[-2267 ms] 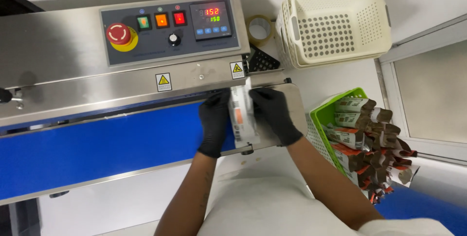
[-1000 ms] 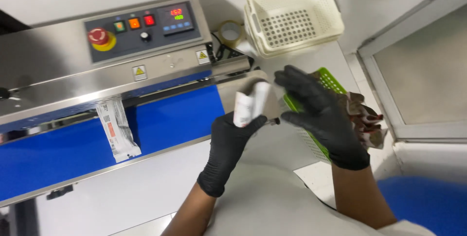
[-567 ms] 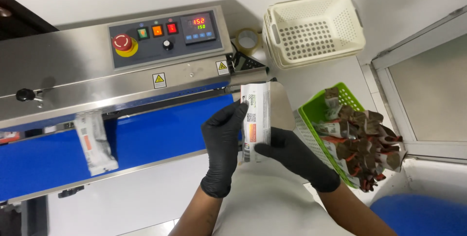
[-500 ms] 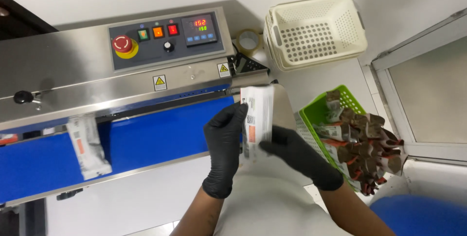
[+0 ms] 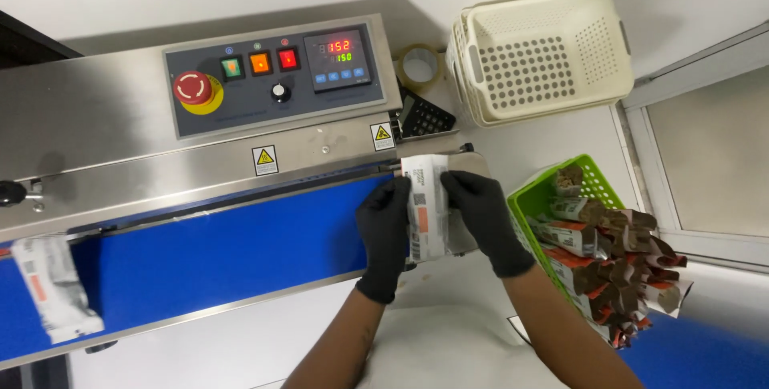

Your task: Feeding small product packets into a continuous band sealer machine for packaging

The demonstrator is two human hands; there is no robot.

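Observation:
Both my hands wear black gloves and grip one white packet (image 5: 427,206) with red and black print. My left hand (image 5: 384,233) holds its left edge and my right hand (image 5: 481,217) its right edge. The packet lies flat at the right end of the blue conveyor belt (image 5: 216,253), its top edge at the slot of the steel sealing machine (image 5: 96,124). Another white packet (image 5: 52,285) lies on the belt at the far left.
A green basket (image 5: 553,193) full of brown and red packets (image 5: 617,253) stands to my right. A cream perforated basket (image 5: 541,52), a tape roll (image 5: 420,67) and a black calculator (image 5: 427,119) sit behind. The machine's control panel (image 5: 272,76) has a red stop button, switches and a lit display.
I took a fresh packet from the green basket and brought it down to the belt's right end with both hands. The earlier packet has ridden the belt to the far left.

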